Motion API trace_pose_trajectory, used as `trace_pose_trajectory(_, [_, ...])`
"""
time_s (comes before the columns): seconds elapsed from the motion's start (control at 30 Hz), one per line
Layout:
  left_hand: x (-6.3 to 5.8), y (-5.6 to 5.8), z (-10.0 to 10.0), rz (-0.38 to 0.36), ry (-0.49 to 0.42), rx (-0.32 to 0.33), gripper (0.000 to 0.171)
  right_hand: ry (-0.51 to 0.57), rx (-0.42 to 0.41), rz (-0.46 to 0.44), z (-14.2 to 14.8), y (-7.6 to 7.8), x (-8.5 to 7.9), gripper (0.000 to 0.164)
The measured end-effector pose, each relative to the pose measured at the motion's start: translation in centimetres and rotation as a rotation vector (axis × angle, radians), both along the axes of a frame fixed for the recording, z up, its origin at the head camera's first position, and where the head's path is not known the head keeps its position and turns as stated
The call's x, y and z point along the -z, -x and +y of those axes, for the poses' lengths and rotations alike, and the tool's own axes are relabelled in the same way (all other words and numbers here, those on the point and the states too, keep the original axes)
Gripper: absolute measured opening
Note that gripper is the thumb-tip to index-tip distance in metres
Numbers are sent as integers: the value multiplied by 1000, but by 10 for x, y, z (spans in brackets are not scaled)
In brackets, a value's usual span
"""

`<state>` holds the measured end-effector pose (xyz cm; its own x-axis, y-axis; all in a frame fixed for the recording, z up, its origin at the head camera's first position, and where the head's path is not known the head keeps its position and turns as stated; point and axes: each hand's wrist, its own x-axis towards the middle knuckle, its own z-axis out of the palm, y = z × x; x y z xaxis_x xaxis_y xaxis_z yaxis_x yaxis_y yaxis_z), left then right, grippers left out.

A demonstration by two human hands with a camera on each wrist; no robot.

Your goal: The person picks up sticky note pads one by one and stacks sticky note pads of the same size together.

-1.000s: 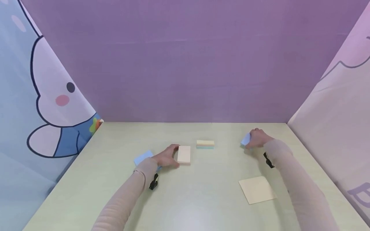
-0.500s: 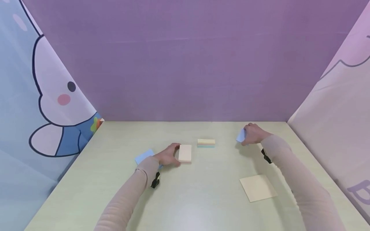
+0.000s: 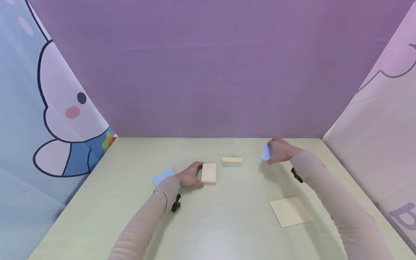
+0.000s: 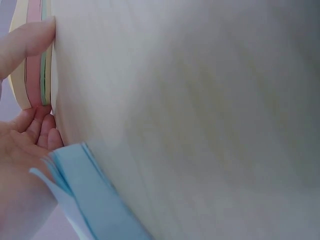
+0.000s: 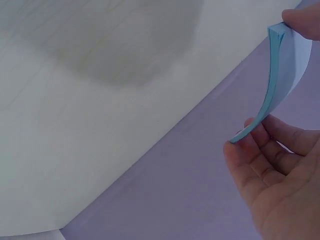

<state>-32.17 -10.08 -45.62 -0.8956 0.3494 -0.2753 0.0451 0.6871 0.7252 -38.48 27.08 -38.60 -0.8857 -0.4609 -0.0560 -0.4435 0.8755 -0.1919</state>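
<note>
My left hand [image 3: 190, 176] grips a sticky note pad stack [image 3: 208, 173] by its two ends, thumb at one and fingers at the other. The left wrist view shows cream, pink and green layers in this stack [image 4: 34, 65]. Under the left wrist lies a blue sticky note pad [image 3: 163, 176], its sheets fanning at one end [image 4: 100, 195]. My right hand [image 3: 282, 150] holds another blue sticky note pad [image 3: 265, 152] above the table's far right part. In the right wrist view, this pad [image 5: 274, 75] bends between thumb and fingertips.
Between the hands, farther back, sits a small layered sticky note stack [image 3: 232, 161], cream on top and blue below. A square cream pad [image 3: 290, 212] lies at the front right. The pale table [image 3: 214, 224] ends at a purple backdrop [image 3: 214, 72].
My right hand has lifted the blue pad and carried it left and slightly away from me. The left hand keeps its grip on the cream-topped stack, almost unmoved.
</note>
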Motion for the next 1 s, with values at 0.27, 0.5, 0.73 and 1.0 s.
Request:
trace_pose_trajectory(0.27, [-2,-1,1,4,9,11,89,-32,-48,11,-17,-7,-10,71])
trace_pose_trajectory(0.5, [-1,-1,0,-2,-5,7,90,-21,-89,25,-33,-12,-15,70])
trace_pose_trajectory(0.73, [-1,-1,0,1,-4,11,90,-6,-114,20,-48,-19,-21,71])
trace_pose_trajectory(1.0, [3,2,-2,10,-14,15,92,-7,-156,24,-66,-22,-23,71])
